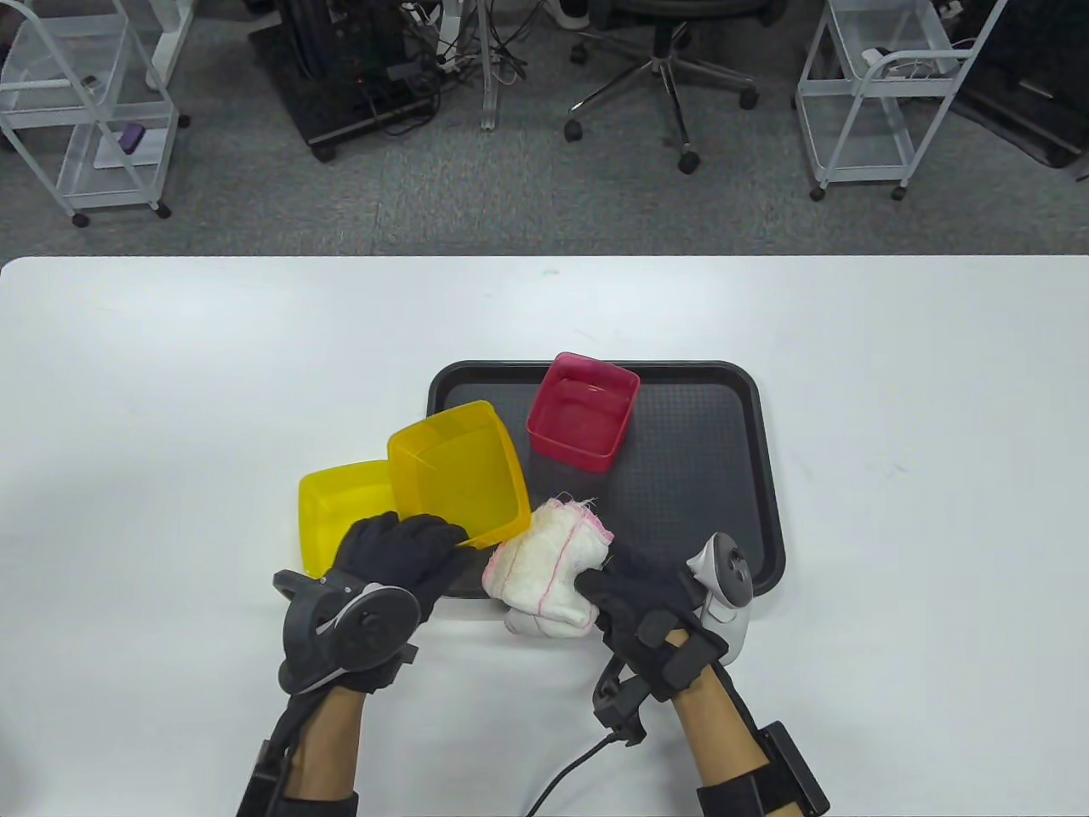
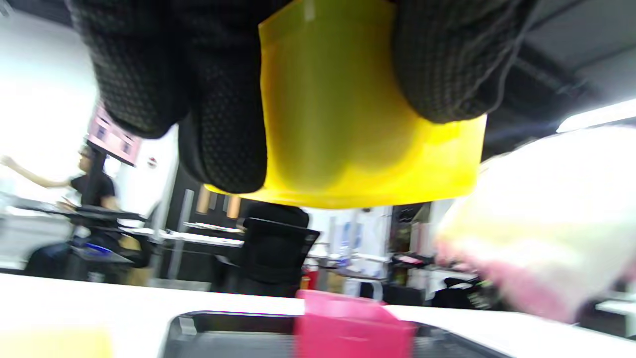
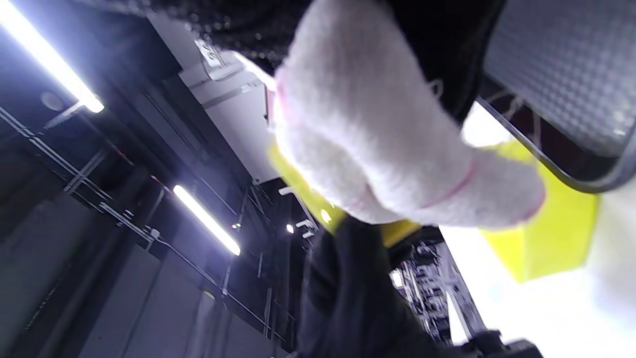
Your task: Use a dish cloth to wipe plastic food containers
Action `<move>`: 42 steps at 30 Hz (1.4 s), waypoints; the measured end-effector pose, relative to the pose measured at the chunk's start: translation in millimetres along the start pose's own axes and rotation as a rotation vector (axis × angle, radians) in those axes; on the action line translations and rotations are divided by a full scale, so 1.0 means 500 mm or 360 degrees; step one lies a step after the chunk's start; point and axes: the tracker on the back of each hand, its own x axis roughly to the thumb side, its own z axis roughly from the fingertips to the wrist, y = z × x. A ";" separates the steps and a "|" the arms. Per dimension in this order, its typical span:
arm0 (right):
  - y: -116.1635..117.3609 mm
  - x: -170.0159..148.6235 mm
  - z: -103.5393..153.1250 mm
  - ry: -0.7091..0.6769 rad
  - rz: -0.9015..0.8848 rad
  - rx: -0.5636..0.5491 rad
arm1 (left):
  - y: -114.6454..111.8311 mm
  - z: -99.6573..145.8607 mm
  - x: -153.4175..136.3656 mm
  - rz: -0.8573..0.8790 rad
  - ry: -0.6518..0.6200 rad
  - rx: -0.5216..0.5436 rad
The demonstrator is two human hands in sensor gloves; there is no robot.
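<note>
My left hand (image 1: pixel 400 553) grips the near wall of a yellow container (image 1: pixel 455 472) and holds it lifted and tilted above the tray's left edge; in the left wrist view the gloved fingers (image 2: pixel 218 114) curl over its yellow wall (image 2: pixel 348 129). A second yellow container (image 1: pixel 340 511) lies on the table to its left. My right hand (image 1: pixel 634 596) grips a bunched white dish cloth with pink stitching (image 1: pixel 549 570), which touches the lifted container's right corner. The cloth (image 3: pixel 377 149) fills the right wrist view. A pink container (image 1: pixel 583 410) stands upright on the tray.
A dark grey tray (image 1: pixel 698 477) lies at the table's middle. A cable (image 1: pixel 566 770) trails from my right wrist toward the near edge. Beyond the far table edge stand an office chair (image 1: pixel 664 51) and white trolleys (image 1: pixel 885 85). A person (image 2: pixel 89 189) is far behind.
</note>
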 end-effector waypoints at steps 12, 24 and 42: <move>-0.033 -0.003 0.008 0.0042 0.0136 -0.0144 | -0.015 0.032 -0.168 -0.0101 0.0411 -0.0321; -0.031 -0.004 0.010 0.0058 0.0217 -0.0144 | -0.044 0.039 -0.175 -0.0228 0.0435 -0.0436; -0.035 -0.006 0.010 0.0043 0.0273 -0.0148 | -0.054 0.042 -0.169 -0.0278 0.0415 -0.0481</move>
